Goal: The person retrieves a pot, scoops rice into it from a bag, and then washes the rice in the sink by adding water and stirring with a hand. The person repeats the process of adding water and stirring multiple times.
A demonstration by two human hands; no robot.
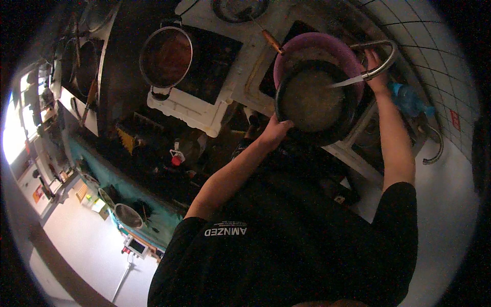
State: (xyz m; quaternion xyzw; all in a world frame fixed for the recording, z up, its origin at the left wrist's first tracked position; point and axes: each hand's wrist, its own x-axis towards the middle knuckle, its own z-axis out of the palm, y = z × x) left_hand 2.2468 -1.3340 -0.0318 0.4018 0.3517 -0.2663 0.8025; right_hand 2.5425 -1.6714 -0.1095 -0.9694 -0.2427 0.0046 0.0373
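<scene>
My left hand [277, 132] grips the near left rim of a dark round pot [280, 100], which holds cloudy liquid [316, 101]. Water runs into it from the metal spout of a curved faucet [384, 65]. Beside the spout, my right hand [374, 73] is raised with its fingers extended; whether it touches the faucet is hard to tell. Behind and partly under the pot is a pink basin [315, 40]. A wooden-handled utensil [273, 41] reaches over the basin's left rim.
A two-handled pot [167, 85] with reddish-brown contents is at left on a dark cooktop [215, 73]. A wok [239, 17] is at the top. A blue plastic bottle [410, 100] lies right of my right forearm, near the tiled wall [441, 69] and another curved faucet [438, 147].
</scene>
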